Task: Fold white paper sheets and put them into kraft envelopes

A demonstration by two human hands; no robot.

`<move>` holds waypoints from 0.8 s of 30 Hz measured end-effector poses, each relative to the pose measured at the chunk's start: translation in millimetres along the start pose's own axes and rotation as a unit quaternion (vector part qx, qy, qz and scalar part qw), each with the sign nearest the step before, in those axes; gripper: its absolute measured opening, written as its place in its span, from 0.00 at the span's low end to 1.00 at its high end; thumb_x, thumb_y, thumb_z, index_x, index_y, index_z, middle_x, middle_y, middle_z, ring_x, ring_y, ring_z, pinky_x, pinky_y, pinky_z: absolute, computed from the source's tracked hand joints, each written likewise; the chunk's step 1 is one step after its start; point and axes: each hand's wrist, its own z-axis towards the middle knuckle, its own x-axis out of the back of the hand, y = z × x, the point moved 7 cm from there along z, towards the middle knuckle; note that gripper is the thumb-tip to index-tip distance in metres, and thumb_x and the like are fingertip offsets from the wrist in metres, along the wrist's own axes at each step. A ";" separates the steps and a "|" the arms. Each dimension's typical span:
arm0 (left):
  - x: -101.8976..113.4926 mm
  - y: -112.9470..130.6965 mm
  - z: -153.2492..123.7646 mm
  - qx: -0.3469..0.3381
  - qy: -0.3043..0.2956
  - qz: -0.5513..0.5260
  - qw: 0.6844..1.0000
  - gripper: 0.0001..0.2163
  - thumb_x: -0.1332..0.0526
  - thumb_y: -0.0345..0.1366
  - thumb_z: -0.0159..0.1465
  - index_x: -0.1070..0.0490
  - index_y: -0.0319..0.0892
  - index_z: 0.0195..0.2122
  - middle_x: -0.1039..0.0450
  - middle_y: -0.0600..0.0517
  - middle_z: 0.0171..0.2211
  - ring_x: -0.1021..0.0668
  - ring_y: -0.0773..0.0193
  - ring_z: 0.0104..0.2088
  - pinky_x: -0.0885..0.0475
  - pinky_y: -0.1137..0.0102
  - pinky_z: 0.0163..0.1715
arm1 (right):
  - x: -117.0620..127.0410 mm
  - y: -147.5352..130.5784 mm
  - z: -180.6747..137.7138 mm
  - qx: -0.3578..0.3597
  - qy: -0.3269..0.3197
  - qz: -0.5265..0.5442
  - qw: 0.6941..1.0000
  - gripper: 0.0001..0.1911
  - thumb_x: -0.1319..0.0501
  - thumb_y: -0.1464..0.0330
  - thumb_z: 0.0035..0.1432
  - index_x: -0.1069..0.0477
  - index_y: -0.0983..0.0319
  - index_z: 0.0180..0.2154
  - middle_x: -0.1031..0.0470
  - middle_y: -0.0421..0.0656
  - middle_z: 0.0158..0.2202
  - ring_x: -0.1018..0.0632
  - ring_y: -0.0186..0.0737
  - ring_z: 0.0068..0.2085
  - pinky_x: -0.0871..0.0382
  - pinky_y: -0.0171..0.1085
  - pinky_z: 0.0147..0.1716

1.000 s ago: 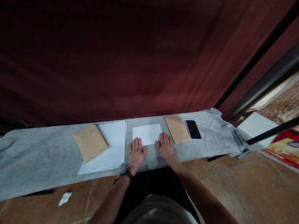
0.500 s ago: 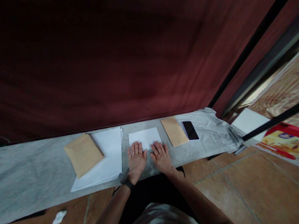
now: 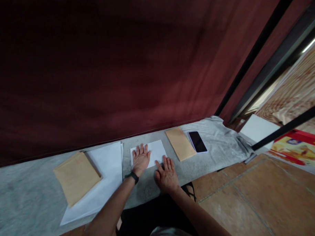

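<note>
A white sheet of paper [image 3: 156,150], small and perhaps folded, lies flat on the grey cloth in front of me. My left hand [image 3: 141,160] rests open on its left part, palm down with the fingers spread. At the paper's near right edge lies my right hand [image 3: 167,174], palm down, fingers stretched out and touching that edge. To the left, brown envelopes [image 3: 78,177] sit on top of larger white sheets [image 3: 110,164]. On the right is another brown envelope [image 3: 180,143], with a dark-screened phone [image 3: 197,141] beside it.
The long narrow bench [image 3: 20,192] is covered with grey cloth, creased at its right end. A dark red curtain [image 3: 148,79] hangs behind it. Black poles [image 3: 252,59] stand at the right, near a red and yellow box [image 3: 297,147] on the tiled floor.
My left hand has slid forward and left over the paper. My right hand has drawn back to its near edge. The view has shifted slightly.
</note>
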 end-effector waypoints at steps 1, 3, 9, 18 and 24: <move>3.1 -1.3 8.4 0.000 0.002 0.000 1.000 0.26 0.55 0.43 0.74 0.41 0.42 0.70 0.44 0.41 0.71 0.42 0.43 0.71 0.46 0.44 0.67 | 0.6 -0.5 -0.1 0.001 -0.001 0.003 1.000 0.29 0.45 0.55 0.70 0.38 0.54 0.68 0.45 0.52 0.72 0.40 0.58 0.71 0.50 0.56 0.68; 9.4 -5.4 22.4 0.003 0.007 -0.006 1.000 0.25 0.55 0.40 0.74 0.40 0.42 0.70 0.42 0.42 0.71 0.39 0.45 0.70 0.44 0.46 0.67 | 2.0 -0.6 -0.2 -0.001 -0.003 0.006 1.000 0.29 0.45 0.55 0.70 0.38 0.54 0.68 0.46 0.52 0.73 0.41 0.58 0.71 0.49 0.56 0.68; 24.0 -21.3 49.7 -0.033 -0.014 -0.020 0.999 0.21 0.50 0.33 0.70 0.31 0.42 0.62 0.30 0.42 0.61 0.27 0.51 0.59 0.36 0.58 0.61 | 3.6 -1.0 0.6 -0.005 -0.008 0.004 1.000 0.29 0.44 0.55 0.70 0.37 0.54 0.68 0.47 0.52 0.73 0.41 0.58 0.71 0.50 0.56 0.68; 26.1 -33.4 85.3 -0.025 -0.068 -0.045 0.996 0.10 0.39 0.37 0.63 0.25 0.43 0.44 0.23 0.45 0.49 0.25 0.52 0.52 0.33 0.61 0.55 | 1.2 1.7 1.2 -0.010 -0.008 0.019 1.000 0.29 0.45 0.55 0.70 0.38 0.54 0.68 0.47 0.52 0.73 0.42 0.59 0.71 0.48 0.56 0.68; 24.8 -36.7 86.7 -0.015 -0.092 -0.102 0.990 0.04 0.38 0.34 0.62 0.26 0.42 0.37 0.24 0.47 0.43 0.23 0.57 0.48 0.32 0.67 0.51 | 1.4 2.3 1.9 -0.014 -0.016 0.018 1.000 0.29 0.46 0.53 0.71 0.38 0.56 0.68 0.47 0.51 0.73 0.41 0.57 0.71 0.48 0.56 0.68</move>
